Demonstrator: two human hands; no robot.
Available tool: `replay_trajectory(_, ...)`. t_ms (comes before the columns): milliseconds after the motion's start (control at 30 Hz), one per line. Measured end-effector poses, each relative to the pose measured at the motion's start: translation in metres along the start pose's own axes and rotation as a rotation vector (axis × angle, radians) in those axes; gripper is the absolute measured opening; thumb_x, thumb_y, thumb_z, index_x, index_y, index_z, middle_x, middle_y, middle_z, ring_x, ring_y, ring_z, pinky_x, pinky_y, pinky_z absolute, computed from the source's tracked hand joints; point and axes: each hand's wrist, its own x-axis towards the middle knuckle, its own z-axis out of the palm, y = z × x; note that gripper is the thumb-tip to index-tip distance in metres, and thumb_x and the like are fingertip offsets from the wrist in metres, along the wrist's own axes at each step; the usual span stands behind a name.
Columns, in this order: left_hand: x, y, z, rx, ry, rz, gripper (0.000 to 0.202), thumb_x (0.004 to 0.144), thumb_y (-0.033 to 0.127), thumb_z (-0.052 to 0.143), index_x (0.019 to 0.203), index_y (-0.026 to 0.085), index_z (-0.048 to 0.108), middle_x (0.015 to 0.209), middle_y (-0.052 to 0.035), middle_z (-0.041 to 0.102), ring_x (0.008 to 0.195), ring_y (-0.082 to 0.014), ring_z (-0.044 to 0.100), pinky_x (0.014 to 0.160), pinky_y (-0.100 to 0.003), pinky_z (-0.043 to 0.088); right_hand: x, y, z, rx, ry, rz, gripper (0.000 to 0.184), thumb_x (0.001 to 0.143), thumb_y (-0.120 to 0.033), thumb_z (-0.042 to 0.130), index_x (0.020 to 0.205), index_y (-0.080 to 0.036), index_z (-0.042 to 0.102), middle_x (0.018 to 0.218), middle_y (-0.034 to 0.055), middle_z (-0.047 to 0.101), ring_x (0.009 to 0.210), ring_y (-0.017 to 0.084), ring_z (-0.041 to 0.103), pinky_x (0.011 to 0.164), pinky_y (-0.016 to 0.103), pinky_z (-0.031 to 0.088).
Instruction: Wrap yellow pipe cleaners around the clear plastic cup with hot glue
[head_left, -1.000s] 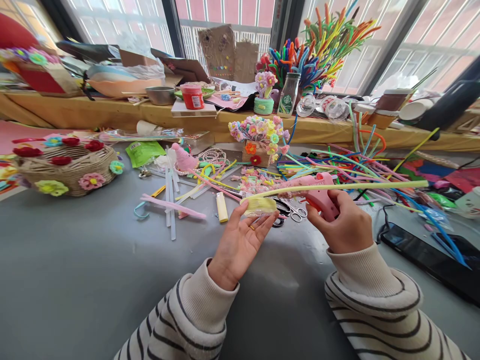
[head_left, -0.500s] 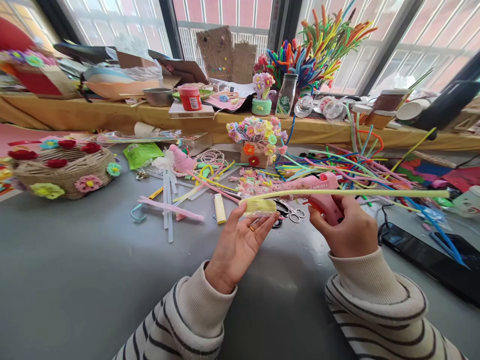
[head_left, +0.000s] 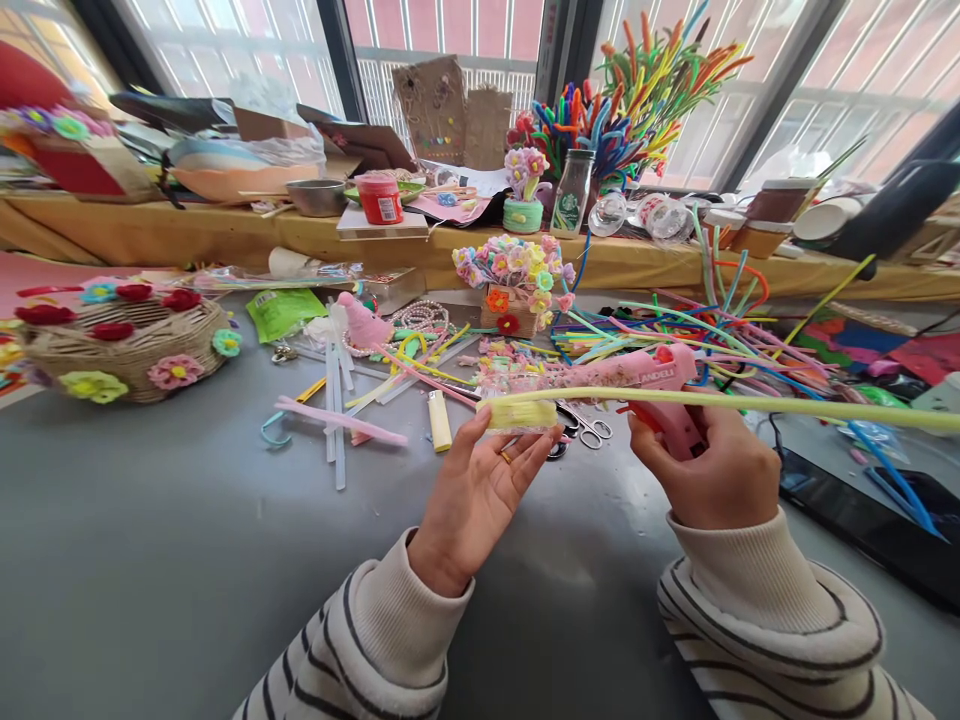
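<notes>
the left hand [head_left: 484, 490] is turned palm up, its thumb and fingertips pinching a small, pale yellow, wound fuzzy piece with a clear, shiny lower edge [head_left: 521, 415] between them, the thumb at its left end and the fingers under its right. from the top of that piece a long, pale yellow, fuzzy stem [head_left: 780, 403] runs rightward, passing above the right fingers and out of view. the right hand [head_left: 712, 465] has its fingers curled around the handle of a pink plastic glue gun with a red trigger [head_left: 667, 372]; whether the trigger is squeezed i cannot tell. the gun points left, toward the left fingertips, its front end partly behind the stem, so i cannot tell whether the nozzle touches the wound piece. just right of the left fingertips lies a pair of metal scissors [head_left: 595, 434]. left of the left thumb is a pale yellow plastic lighter [head_left: 439, 420], and farther left, translucent white glue sticks [head_left: 340, 440] under a pink fuzzy strip [head_left: 360, 428]. beyond the left fingertips stands a little tan box of pastel flowers [head_left: 510, 290]. right of the right fingers lies a flat black phone [head_left: 847, 515].
</notes>
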Motion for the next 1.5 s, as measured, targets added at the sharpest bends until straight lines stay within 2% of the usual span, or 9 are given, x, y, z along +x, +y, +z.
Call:
replay_trajectory(200,0.0,0.0,0.001,0.01,-0.048,-0.003,0.048,0.082,0.03,0.044,0.122,0.004,0.037,0.1,-0.0144,0.06,0.098,-0.0207,0.059,0.087,-0.024,0.047,-0.001,-0.007,-0.006,0.015,0.008,0.057,0.041,0.063,-0.044,0.059,0.09,-0.013,0.061,0.052,0.0007,0.058,0.043,0.015,0.053,0.049,0.028,0.045)
replay_trajectory(500,0.001,0.001,-0.003,-0.001,-0.095,-0.019,0.049,0.083,0.033,0.043,0.121,0.003,0.038,0.104,-0.0155,0.058,0.1,-0.0212,0.058,0.089,-0.024,0.045,0.0,-0.009,-0.01,0.032,0.001,0.104,0.043,0.062,-0.04,0.06,0.093,-0.01,0.062,0.049,-0.0001,0.057,0.043,0.014,0.052,0.05,0.028,0.045)
replay_trajectory(1067,-0.001,0.002,-0.001,-0.009,-0.075,-0.023,0.05,0.082,0.035,0.043,0.121,0.003,0.039,0.104,-0.0163,0.06,0.103,-0.0212,0.057,0.087,-0.024,0.047,0.0,-0.003,-0.007,-0.006,0.025,0.088,0.04,0.062,-0.045,0.059,0.088,-0.015,0.062,0.054,0.0001,0.056,0.044,0.014,0.05,0.046,0.028,0.044)
replay_trajectory(1500,-0.002,0.002,0.001,-0.018,-0.06,-0.014,0.05,0.083,0.034,0.044,0.121,0.003,0.039,0.102,-0.0162,0.06,0.1,-0.0212,0.058,0.084,-0.023,0.049,0.0,0.0,-0.007,-0.034,0.043,0.077,0.041,0.062,-0.046,0.059,0.089,-0.015,0.063,0.053,0.0004,0.057,0.044,0.015,0.051,0.047,0.028,0.044)
